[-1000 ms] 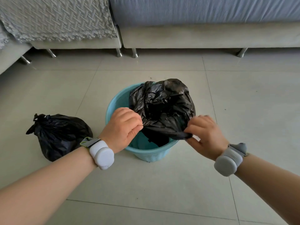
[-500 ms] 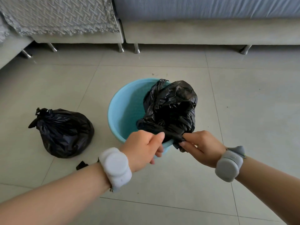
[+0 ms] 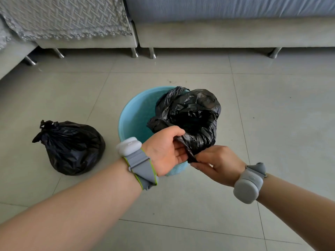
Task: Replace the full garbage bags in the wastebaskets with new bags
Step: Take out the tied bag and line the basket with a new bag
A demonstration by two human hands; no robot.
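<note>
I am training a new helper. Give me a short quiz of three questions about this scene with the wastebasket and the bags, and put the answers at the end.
1. True or false: the tied black bag lies inside the blue wastebasket.
2. What do the left hand and the right hand both grip? A: the edge of the loose black bag; B: the wastebasket's rim; C: a broom.
3. How many black bags are in view?

Key:
1. False. It lies on the floor, beside the wastebasket.
2. A.
3. Two.
</note>
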